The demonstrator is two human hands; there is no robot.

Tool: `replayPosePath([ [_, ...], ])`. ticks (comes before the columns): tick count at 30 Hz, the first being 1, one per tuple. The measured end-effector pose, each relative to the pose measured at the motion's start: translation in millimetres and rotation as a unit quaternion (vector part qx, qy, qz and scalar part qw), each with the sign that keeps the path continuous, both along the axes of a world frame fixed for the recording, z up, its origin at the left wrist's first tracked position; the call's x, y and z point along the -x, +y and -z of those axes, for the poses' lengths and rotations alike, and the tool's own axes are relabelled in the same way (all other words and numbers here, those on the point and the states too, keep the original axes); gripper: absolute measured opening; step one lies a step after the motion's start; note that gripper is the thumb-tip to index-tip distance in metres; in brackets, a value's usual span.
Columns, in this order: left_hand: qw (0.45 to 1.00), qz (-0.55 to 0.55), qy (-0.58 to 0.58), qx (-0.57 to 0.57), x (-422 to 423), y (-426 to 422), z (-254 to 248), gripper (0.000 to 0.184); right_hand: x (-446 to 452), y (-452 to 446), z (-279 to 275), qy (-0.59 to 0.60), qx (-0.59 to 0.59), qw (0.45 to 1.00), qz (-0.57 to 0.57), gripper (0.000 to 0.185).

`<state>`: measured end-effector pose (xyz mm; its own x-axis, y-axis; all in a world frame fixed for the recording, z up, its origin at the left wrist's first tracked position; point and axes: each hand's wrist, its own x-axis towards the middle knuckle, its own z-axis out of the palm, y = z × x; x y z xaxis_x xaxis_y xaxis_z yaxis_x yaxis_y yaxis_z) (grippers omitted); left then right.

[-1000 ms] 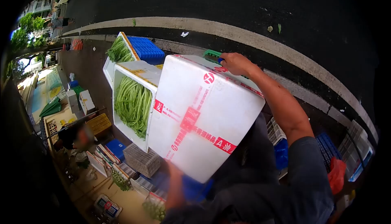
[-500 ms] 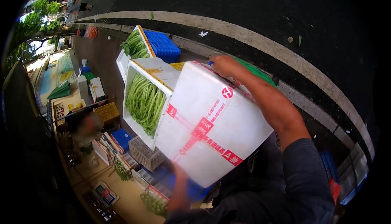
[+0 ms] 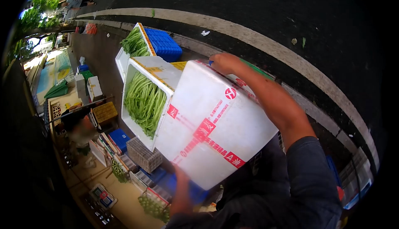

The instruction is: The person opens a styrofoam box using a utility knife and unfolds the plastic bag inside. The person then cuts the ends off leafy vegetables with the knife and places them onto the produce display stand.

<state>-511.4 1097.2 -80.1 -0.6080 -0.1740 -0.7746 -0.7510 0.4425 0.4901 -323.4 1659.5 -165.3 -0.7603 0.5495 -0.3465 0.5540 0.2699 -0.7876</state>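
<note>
Leftmost, an open foam box (image 3: 173, 74) with green vegetables (image 3: 143, 102) sits beside the taped foam box (image 3: 245, 123). Left hand (image 3: 180, 180): at the taped box's lower-left edge; finger opening and grip cannot be determined. The taped box lies between both hands, up and right from the left fingers; long axis indeterminate, neither hand clearly nearer. Right hand (image 3: 222, 64): at the upper edge, fingers bent; hold cannot be determined
</note>
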Motion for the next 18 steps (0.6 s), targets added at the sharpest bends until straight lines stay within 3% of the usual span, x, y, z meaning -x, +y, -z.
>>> replayPosePath([
  [4,1.000,0.012,-0.002,-0.013,-2.2,3.0,-2.7,0.080,-15.4,14.0,6.2,0.024,0.035,0.997,-0.067,0.025],
  [7,0.998,0.040,-0.012,-0.048,-4.3,2.8,-4.0,0.081,-42.9,13.5,-1.0,-0.001,0.128,0.990,-0.067,0.024],
  [13,0.995,0.063,-0.024,-0.073,12.1,-22.9,13.9,0.083,-113.3,-7.8,2.2,-0.010,0.169,0.979,-0.112,0.022],
  [18,0.995,0.061,-0.046,-0.057,2.2,-6.6,-0.6,0.084,-181.1,-36.3,5.4,-0.050,0.218,0.970,-0.100,0.020],
])
